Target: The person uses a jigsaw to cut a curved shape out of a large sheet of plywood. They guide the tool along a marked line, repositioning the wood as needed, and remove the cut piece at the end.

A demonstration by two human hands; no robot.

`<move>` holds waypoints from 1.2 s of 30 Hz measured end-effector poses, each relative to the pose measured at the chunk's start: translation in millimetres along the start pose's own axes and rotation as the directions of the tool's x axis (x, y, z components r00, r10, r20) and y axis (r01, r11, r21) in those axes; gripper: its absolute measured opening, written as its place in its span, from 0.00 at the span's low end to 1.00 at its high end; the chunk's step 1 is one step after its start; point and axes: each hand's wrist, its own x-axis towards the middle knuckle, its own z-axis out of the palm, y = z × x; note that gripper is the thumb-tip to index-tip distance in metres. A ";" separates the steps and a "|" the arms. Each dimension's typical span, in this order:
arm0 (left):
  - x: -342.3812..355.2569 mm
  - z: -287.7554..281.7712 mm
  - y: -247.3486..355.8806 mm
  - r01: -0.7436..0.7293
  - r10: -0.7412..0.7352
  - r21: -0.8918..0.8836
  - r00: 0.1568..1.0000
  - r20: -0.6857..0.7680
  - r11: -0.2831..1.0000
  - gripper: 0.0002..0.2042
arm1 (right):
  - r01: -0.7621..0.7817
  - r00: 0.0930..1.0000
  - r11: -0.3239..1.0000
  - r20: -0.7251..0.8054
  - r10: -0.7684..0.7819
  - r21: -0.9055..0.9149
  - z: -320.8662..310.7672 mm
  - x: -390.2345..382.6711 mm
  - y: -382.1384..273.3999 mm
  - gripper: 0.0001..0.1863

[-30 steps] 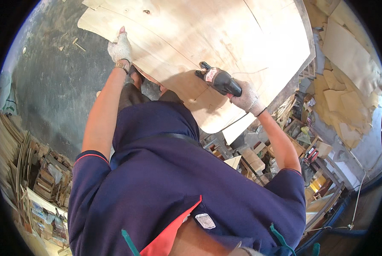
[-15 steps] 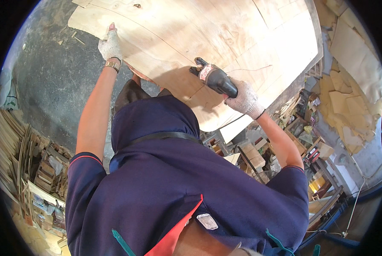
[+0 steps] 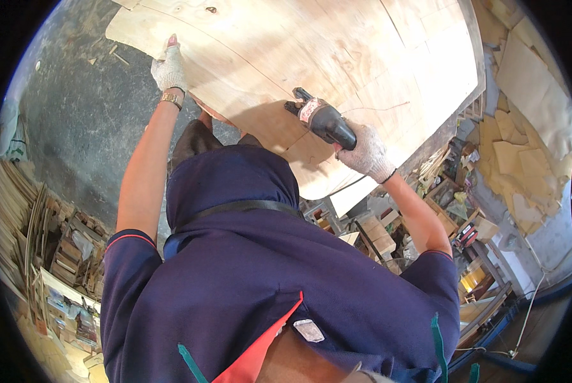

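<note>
A large pale plywood sheet [image 3: 260, 38] with wood grain and thin dark lines stretches out in front of me. My left hand [image 3: 168, 69], in a light knitted glove, grips its near left edge; the thumb lies on top and the fingers are hidden beneath. In my gloved right hand [image 3: 369, 152] is a black handheld power tool [image 3: 331, 124] with a pale, red-marked band and two dark prongs at its front. It is over the near part of the sheet; its exact kind and underside contact cannot be made out.
Wood offcuts [image 3: 378, 233] and boxes crowd the right side below the sheet. Thin yellowish sheets [image 3: 519, 159] lie farther right. Stacked wood strips [image 3: 11, 223] stand at the left, beside the grey floor [image 3: 88, 121]. A dark cord [image 3: 348, 186] runs near my right wrist.
The view has shifted slightly. Both hands keep their holds, and the power tool stays at nearly the same spot over the plywood.
</note>
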 end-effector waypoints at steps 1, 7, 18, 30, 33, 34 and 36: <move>1.2 -1.2 -1.1 -0.005 0.005 -0.008 1.000 0.004 1.000 0.28 | -0.002 1.000 1.000 0.009 0.002 0.006 -1.2 0.6 -1.7 0.19; -2.7 0.1 0.3 -0.001 0.001 -0.023 1.000 -0.003 1.000 0.28 | 0.017 1.000 1.000 0.013 -0.017 -0.023 -1.7 0.0 0.2 0.20; -11.7 1.8 2.4 -0.013 0.013 -0.032 1.000 0.009 0.999 0.25 | 0.032 0.999 0.999 -0.008 -0.033 -0.034 0.9 -0.1 0.3 0.19; -16.4 1.1 5.7 -0.013 0.013 0.036 1.000 0.004 0.999 0.27 | 0.034 0.999 0.999 -0.008 -0.034 0.006 -0.9 0.2 -3.5 0.21; -17.5 1.3 5.4 0.000 0.000 0.029 1.000 -0.013 1.000 0.27 | 0.031 0.999 0.999 -0.010 -0.031 -0.023 -0.8 1.3 -6.2 0.21; -15.8 0.2 4.2 -0.009 0.009 0.026 1.000 -0.009 1.000 0.27 | 0.035 0.999 0.999 -0.009 -0.036 -0.023 -1.0 1.8 -7.4 0.22; -13.5 0.4 2.2 -0.024 0.024 0.019 1.000 0.000 1.000 0.27 | 0.041 0.999 0.999 -0.008 -0.042 -0.025 -2.1 2.4 -9.1 0.22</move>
